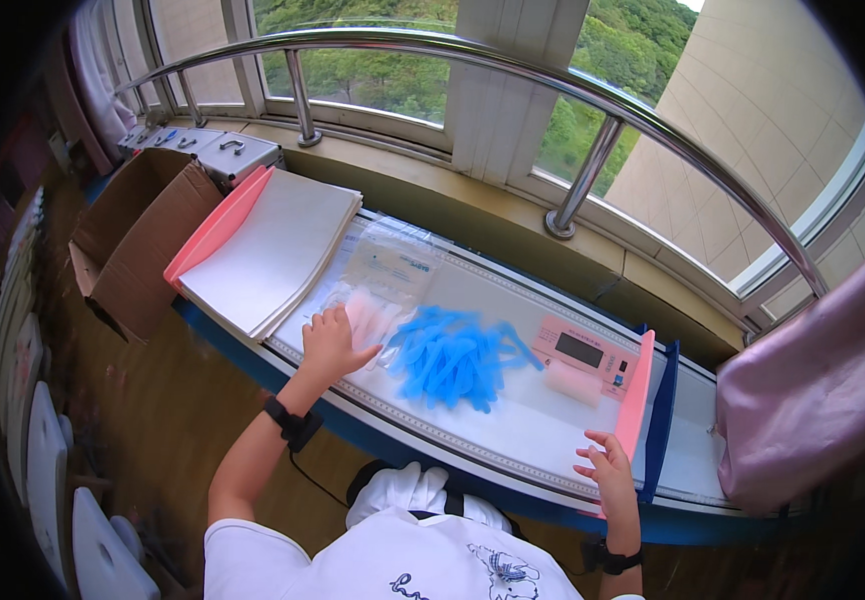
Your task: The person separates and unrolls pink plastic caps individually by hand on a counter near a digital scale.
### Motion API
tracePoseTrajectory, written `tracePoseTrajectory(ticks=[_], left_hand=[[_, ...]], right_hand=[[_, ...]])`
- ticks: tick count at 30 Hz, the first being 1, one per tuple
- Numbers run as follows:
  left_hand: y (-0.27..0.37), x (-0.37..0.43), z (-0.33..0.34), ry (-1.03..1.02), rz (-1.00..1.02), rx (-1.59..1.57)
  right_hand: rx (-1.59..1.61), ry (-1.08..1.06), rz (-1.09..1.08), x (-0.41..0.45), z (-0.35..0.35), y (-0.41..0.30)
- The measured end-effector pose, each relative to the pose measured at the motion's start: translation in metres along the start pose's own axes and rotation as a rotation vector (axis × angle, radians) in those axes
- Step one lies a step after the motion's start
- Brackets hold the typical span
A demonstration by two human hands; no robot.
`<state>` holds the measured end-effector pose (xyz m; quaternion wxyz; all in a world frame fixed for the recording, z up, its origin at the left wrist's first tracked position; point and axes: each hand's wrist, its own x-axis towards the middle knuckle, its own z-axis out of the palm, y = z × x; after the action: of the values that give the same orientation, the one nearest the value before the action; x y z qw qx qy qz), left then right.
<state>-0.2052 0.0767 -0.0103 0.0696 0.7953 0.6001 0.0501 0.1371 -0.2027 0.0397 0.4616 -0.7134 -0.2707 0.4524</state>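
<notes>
A loose pile of translucent blue plastic strips [451, 360] lies in the middle of a white measuring board [410, 427] with ruler markings along its edges. My left hand [331, 346], thumb spread from the fingers, is left of the pile at a clear plastic bag [391, 270] with pale pink strips [369, 319] at its near end. Whether the fingers press on the bag cannot be made out. My right hand [611, 476] holds nothing; its fingers are apart beside the pink end board [639, 397]. A pale pink translucent roll [573, 382] rests before the pink display panel [586, 352].
White sheets [271, 247] are stacked against the left pink end board [211, 225]. Beyond stand an open cardboard box [144, 247] and silver cases [234, 154]. A metal handrail [432, 46] runs along the windows. A pink curtain [807, 390] hangs at the right.
</notes>
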Motion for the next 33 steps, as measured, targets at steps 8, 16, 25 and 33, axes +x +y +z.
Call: tracePoseTrajectory(ticks=[8,16,25,33], left_hand=[[0.006,0.039,0.022,-0.06,0.0,0.199],[-0.022,0.066,0.027,-0.125,-0.128,-0.104],[0.108,-0.006,-0.004,0.043,0.126,-1.532],[0.24,-0.086,0.073,-0.029,0.547,-1.379]], right_hand=[[-0.255,-0.085,-0.274,0.008,0.052,0.012],[-0.34,-0.027,-0.455,-0.01,0.052,0.001],[-0.212,0.043,-0.555,0.005,0.044,-0.002],[-0.27,0.223,-0.793,0.012,0.074,-0.009]])
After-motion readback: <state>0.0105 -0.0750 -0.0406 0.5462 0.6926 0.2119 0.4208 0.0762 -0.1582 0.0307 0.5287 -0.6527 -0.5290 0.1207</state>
